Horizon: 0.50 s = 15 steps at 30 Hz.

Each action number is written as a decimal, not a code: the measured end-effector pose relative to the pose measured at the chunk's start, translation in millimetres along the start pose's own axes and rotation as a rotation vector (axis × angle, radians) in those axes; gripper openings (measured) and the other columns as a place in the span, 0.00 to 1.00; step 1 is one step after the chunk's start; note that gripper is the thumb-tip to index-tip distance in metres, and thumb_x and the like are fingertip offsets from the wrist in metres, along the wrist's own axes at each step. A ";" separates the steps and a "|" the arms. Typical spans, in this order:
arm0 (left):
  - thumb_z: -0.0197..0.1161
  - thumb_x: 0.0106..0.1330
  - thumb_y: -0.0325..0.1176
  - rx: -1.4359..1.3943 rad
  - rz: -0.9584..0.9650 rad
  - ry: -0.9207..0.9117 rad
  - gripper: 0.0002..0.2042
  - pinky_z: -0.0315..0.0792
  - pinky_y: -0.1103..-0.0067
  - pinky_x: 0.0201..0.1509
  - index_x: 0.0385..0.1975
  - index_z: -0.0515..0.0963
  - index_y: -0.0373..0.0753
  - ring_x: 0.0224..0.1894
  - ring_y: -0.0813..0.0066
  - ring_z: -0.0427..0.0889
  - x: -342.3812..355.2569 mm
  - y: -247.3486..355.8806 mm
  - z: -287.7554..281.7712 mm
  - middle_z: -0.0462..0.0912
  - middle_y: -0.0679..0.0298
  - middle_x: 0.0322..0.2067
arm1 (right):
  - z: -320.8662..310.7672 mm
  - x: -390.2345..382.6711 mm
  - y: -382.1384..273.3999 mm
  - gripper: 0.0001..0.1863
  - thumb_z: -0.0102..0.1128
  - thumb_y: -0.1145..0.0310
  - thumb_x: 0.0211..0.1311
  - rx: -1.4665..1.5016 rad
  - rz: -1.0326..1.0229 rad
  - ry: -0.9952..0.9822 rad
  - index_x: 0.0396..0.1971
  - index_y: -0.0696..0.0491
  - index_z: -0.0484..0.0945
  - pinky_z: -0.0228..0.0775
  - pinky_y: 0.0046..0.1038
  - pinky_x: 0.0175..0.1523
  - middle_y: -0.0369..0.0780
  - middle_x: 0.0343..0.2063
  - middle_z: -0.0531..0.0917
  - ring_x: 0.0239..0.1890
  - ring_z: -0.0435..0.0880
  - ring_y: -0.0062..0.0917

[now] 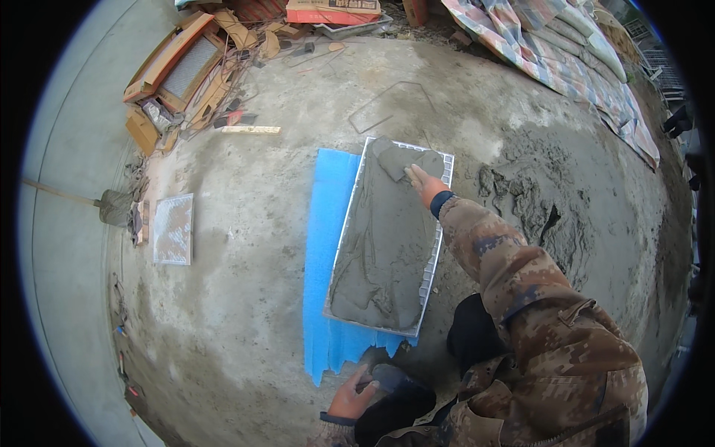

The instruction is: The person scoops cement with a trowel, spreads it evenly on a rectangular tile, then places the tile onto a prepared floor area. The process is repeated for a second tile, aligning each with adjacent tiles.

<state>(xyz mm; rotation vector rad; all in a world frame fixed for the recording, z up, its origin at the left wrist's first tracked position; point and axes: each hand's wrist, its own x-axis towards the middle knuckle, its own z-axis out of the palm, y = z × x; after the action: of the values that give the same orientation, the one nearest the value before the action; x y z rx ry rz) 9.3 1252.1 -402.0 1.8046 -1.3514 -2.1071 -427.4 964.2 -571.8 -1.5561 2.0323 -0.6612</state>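
Partly hidden trowel (pixel 397 160) under right hand (pixel 423 182), fingers gripping, left hand (pixel 350 398) fingers unclear.

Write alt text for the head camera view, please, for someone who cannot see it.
A person's right hand presses a trowel into wet grey mortar covering a rectangular tile that lies on a blue sheet on rough concrete ground. The left hand rests low beside the knee; a mortar pile sits to the right.

1. You've got one tile (pixel 387 238) covered in grey mortar, sitting on one blue foam sheet (pixel 328 223).
2. One trowel (pixel 398 160) on it.
3. One spare tile (pixel 173 229) lying off to your left.
4. One shovel (pixel 104 205) at the far left.
5. One wet mortar heap (pixel 536 208).
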 end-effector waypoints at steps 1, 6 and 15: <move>0.66 0.66 0.39 -0.013 0.001 -0.004 0.34 0.73 0.72 0.59 0.67 0.62 0.28 0.53 0.63 0.81 -0.3 0.6 0.2 0.81 0.46 0.50 | 1.8 1.0 4.3 0.25 0.47 0.58 0.73 0.008 0.001 0.002 0.68 0.44 0.63 0.72 0.40 0.55 0.47 0.55 0.80 0.53 0.80 0.46; 0.66 0.66 0.39 0.005 0.023 -0.020 0.34 0.73 0.72 0.59 0.68 0.62 0.28 0.54 0.64 0.80 -2.5 6.7 -0.7 0.80 0.46 0.51 | 3.7 -9.5 26.5 0.27 0.51 0.60 0.72 0.162 -0.057 -0.018 0.68 0.51 0.62 0.71 0.36 0.57 0.51 0.53 0.80 0.54 0.80 0.46; 0.65 0.67 0.39 0.011 -0.011 -0.056 0.34 0.73 0.75 0.58 0.68 0.61 0.28 0.53 0.69 0.80 5.1 13.9 1.1 0.81 0.51 0.51 | 14.0 -26.6 -29.2 0.28 0.47 0.53 0.75 0.809 0.450 -0.063 0.72 0.41 0.61 0.59 0.25 0.17 0.33 0.18 0.69 0.14 0.65 0.18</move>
<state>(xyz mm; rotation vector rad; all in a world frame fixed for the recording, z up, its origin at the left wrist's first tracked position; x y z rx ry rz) 0.2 1241.3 -397.3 1.7741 -1.3716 -2.1755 -391.0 982.1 -561.2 -0.6229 1.6505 -1.0473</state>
